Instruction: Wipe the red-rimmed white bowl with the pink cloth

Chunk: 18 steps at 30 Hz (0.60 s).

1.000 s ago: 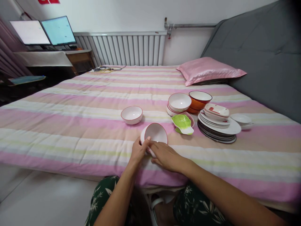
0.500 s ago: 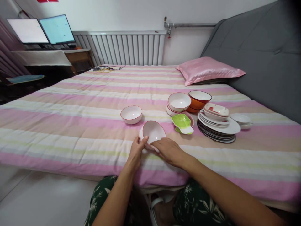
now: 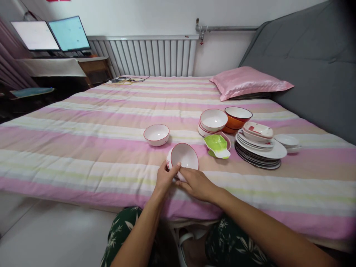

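A white bowl with a red rim and a red pattern outside is tilted between my hands near the bed's front edge. My left hand grips its left lower side, thumb over the rim. My right hand pinches the near rim, fingers over the edge and thumb beneath. Another red-rimmed white bowl stands upright just behind, to the left. A green leaf-shaped dish lies to the right, in front of stacked red-rimmed bowls.
Orange bowls stand behind a stack of plates topped by small rectangular dishes. Small white dishes sit at the far right. A pink pillow and cables lie farther back on the striped bed.
The held bowl has turned and shifted slightly right, showing more of its red pattern. My right hand has slid down around the near rim, closer to my left thumb.
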### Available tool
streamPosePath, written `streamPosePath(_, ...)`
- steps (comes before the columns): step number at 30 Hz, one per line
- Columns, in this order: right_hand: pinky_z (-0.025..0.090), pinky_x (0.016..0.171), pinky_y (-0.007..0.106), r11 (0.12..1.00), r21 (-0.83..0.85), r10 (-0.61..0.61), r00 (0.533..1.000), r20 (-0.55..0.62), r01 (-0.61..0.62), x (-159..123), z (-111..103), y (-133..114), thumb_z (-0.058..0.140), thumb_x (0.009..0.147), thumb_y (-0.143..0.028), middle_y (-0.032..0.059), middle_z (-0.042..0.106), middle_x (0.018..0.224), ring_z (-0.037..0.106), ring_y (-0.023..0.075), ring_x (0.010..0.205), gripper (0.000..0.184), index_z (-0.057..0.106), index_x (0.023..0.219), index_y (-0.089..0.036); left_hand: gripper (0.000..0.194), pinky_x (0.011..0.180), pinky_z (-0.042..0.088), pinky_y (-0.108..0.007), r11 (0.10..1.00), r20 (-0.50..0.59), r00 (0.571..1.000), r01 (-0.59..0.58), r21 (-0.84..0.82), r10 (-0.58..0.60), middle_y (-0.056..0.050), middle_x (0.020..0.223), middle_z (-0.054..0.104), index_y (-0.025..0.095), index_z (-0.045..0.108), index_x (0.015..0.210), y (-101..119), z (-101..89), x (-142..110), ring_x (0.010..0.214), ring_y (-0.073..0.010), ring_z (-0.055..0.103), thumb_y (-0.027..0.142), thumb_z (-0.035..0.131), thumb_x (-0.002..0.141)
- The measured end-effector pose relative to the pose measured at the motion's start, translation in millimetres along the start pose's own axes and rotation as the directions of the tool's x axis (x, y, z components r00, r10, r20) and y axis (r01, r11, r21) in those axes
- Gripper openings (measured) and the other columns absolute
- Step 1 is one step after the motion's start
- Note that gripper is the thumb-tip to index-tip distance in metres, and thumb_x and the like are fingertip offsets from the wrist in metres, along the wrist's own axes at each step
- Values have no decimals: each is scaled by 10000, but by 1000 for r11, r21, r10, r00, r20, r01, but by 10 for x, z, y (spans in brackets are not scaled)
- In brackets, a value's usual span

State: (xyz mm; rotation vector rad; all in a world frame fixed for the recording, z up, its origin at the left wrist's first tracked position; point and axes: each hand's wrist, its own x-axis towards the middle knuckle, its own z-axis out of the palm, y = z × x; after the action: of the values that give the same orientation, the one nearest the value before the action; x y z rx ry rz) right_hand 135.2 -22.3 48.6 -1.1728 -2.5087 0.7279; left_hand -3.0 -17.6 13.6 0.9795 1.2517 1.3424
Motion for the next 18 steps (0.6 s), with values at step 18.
streamPosePath(18,230,1051,428,958,-281,-34,994,107,63,-33,-143,163,457,871,-154,100,650,1133,579,215,1067,367,501,1234,-179,524,728,468,-298,998,24,999,48,-31,-47,-83,913,675,130,630,1004,-27,-20,32,828,-225,618,448,752,607)
